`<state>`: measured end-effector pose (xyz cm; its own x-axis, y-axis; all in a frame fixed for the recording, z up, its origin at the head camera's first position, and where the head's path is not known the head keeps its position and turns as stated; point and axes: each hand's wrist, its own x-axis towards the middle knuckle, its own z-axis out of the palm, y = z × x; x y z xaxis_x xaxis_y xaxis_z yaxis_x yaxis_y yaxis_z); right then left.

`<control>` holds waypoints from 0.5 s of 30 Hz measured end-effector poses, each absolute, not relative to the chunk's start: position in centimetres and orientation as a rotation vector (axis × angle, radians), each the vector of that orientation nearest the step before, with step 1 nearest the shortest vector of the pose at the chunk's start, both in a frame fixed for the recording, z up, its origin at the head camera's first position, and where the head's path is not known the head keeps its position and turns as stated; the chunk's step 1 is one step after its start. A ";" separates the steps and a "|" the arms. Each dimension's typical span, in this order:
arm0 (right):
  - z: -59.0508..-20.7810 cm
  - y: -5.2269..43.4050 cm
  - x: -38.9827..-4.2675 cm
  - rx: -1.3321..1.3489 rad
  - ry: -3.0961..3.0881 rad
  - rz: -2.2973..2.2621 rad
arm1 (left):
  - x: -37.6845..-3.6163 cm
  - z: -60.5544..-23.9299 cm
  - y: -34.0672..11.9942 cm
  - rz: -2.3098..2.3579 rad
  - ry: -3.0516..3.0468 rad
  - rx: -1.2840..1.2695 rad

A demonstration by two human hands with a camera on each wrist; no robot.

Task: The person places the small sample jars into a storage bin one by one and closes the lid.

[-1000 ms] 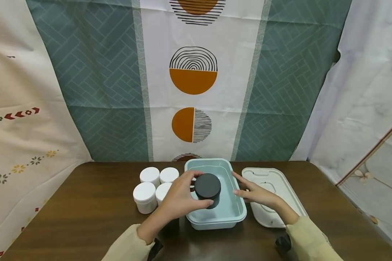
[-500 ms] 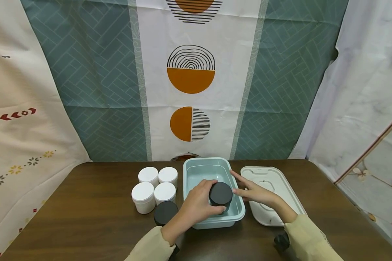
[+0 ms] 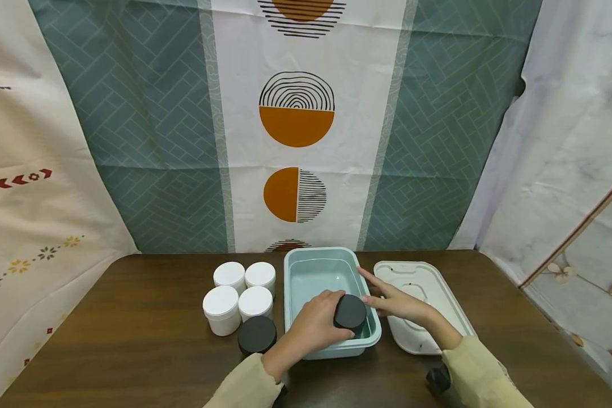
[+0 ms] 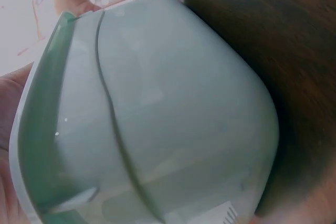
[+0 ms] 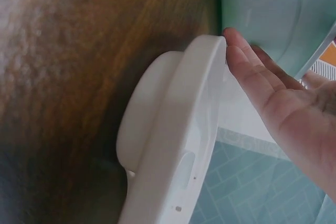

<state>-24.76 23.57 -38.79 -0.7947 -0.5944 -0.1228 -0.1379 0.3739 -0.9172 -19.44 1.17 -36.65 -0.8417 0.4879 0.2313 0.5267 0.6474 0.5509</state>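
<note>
Black-lidded jar (image 3: 350,313) stands upright, lid up, gripped by the left hand (image 3: 316,324) inside the teal tub (image 3: 298,266); right hand (image 3: 395,300) lies flat.

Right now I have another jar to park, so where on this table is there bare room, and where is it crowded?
Bare wood lies left of the white jars and along the table front edge. The far half of the bin floor is free. Crowded: the black jar beside the bin, the left hand on another black-lidded jar, the right hand over the white lid.

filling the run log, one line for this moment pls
left hand: grips black-lidded jar inside teal bin | right hand: flat against bin's right rim | white lid: on table, right of bin
</note>
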 end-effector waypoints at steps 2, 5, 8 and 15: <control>-38.8 23.5 -24.8 -0.624 2.203 -1.413 | -19.5 -36.7 1.2 -0.951 -2.802 -0.875; -38.8 23.5 -24.8 -0.616 2.194 -1.423 | -19.7 -36.7 1.3 -0.943 -2.814 -0.893; -39.0 23.5 -24.8 -0.627 2.176 -1.428 | -19.8 -36.7 1.4 -0.935 -2.828 -0.908; -39.2 23.6 -25.0 -0.643 2.178 -1.443 | -19.7 -36.5 1.7 -0.903 -2.863 -0.937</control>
<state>-25.03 23.57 -39.17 -0.7912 -0.6017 -0.1094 -0.1340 0.3450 -0.9290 -19.73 1.66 -36.45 -0.8225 0.5432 0.1685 0.5416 0.6577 0.5236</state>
